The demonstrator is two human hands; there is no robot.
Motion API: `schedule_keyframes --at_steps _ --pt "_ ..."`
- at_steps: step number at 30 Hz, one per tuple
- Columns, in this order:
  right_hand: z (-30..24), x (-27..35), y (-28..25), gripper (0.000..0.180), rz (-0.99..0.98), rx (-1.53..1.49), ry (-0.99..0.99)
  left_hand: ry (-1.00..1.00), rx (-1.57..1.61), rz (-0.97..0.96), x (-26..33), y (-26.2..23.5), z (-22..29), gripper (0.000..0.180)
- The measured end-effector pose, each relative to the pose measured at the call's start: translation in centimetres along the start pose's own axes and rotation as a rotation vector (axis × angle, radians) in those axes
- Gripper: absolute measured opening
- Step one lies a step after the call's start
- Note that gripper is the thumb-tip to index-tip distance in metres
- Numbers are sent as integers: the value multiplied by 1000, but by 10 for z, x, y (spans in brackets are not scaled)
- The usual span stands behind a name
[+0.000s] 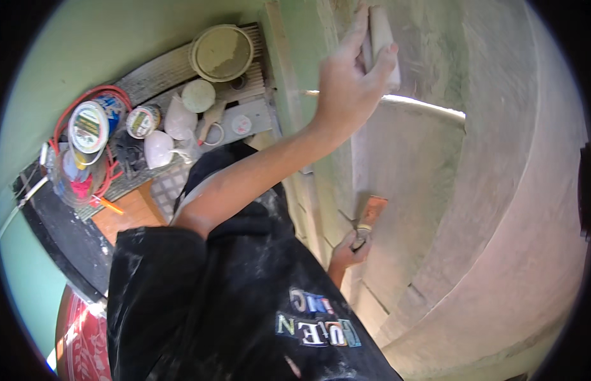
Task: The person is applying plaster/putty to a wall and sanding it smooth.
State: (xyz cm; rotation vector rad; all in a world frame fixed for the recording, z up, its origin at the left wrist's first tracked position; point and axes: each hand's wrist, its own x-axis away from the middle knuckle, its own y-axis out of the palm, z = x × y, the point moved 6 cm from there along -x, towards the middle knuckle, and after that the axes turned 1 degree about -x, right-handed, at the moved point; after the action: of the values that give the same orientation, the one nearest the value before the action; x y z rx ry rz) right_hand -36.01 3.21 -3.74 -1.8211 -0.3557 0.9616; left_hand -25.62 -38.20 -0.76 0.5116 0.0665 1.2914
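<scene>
My left hand [353,79] is raised at the top, its arm reaching across from the left. Fingers and thumb close around a pale, elongated block [382,47], dusty like a sanding block, near the grey-green smeared wall panel [435,44]. Lower down, my right hand [351,251] grips the handle end of a flat tool with an orange-brown end [373,208], which points up and to the right. Whether it is a brush or a scraper I cannot tell. Beside it is a beige, dusty panel [413,171].
On the ridged shelf [162,66] at left stand a round tub of greenish paste [222,52], a lidded white bucket [89,127], a smaller tub [143,120], white bags [159,149] and a red hose [111,89]. A bright gap [429,105] crosses between the panels.
</scene>
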Motion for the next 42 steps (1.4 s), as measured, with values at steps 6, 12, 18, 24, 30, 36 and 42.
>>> schedule_keyframes --at_steps 6,12,18,24,30,36,42 --pt "-77 -61 18 45 -94 -619 401 119 -42 35 40 -28 -46 93" --pt "-129 -126 44 45 -323 -1074 454 243 -231 -76 49 -50 -80 71" --pt "-162 -146 42 64 -378 -1071 310 318 88 -228 45 -39 -57 45" --pt "-170 -157 38 54 -377 -1058 285 412 107 -385 40 -5 -30 54" --pt "-159 -152 34 51 -298 -922 223 667 42 -263 41 15 -19 47" --pt "-164 -149 25 57 -167 -612 103 497 61 -615 59 25 -25 53" --pt "-182 -162 34 60 -284 -475 96 736 14 -543 65 35 -11 48"
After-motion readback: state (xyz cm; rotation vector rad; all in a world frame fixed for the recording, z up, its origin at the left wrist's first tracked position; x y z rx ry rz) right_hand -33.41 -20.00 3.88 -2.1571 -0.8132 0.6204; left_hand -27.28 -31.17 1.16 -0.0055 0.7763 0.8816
